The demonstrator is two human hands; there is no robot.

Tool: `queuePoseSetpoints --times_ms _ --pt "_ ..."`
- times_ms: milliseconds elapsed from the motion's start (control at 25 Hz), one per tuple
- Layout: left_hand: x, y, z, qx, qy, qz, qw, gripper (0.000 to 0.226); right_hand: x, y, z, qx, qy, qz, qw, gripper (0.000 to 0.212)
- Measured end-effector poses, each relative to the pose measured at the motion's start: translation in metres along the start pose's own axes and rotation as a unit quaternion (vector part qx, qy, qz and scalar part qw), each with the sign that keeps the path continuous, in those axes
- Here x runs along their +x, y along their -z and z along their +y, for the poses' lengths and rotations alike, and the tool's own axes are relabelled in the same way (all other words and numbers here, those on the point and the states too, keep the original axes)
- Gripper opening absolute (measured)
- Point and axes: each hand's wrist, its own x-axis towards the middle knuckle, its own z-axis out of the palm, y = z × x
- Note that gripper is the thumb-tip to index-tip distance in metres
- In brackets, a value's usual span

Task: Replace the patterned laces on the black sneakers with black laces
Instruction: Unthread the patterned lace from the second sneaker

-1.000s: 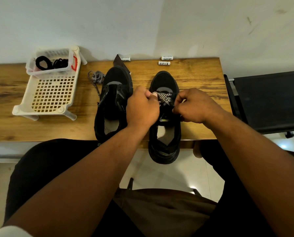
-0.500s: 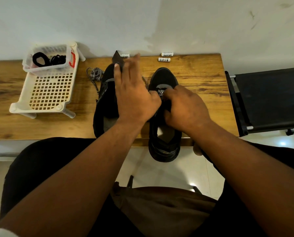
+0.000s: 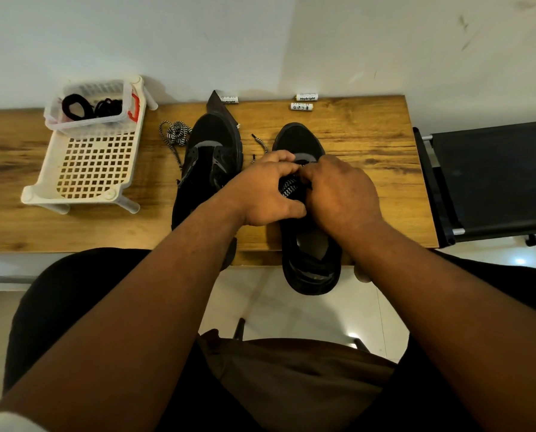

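**Left hand back from the far reach, both now on the right sneaker**

Pulled back from over the left sneaker (image 3: pixel 209 169); left hand (image 3: pixel 262 194) now curled on the patterned lace (image 3: pixel 288 187) of the right sneaker (image 3: pixel 307 244), mid-counter (image 3: pixel 369 135). Right hand (image 3: pixel 338 194) curled over the same spot, grip hidden. Risk: snagged lace dragging the overhanging sneaker off the near edge. Black laces (image 3: pixel 89 106) waiting in the far-left tub (image 3: pixel 86 126); removed patterned lace (image 3: pixel 175 135) lying beside the left sneaker.

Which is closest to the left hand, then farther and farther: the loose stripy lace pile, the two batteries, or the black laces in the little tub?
From the left hand, in the head view:
1. Patterned lace pile, on the table beside the left sneaker's toe.
2. Two batteries, at the table's back edge, to the right.
3. Black laces, in the clear tub at the far left.
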Motion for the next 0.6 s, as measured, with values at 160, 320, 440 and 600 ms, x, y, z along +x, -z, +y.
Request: queuePoseSetpoints --times_ms 160,320,440,600 --pt "0.002 0.0 -0.002 0.016 -0.012 0.023 1.0 0.079 0.002 0.001 0.004 0.058 0.015 0.012 0.998 0.026" --pt "0.006 -0.001 -0.002 -0.007 0.005 0.002 1.0 0.083 0.015 0.004 0.017 0.264 -0.168 -0.042 0.949 0.005" --pt "0.006 -0.002 -0.004 -0.032 0.012 -0.008 0.999 0.092 0.019 0.006 0.025 0.39 -0.23 -0.049 0.89 0.007" --pt "0.008 -0.003 -0.011 -0.059 0.012 -0.008 0.998 0.092 0.011 0.02 0.02 0.308 -0.106 -0.07 0.943 0.025"
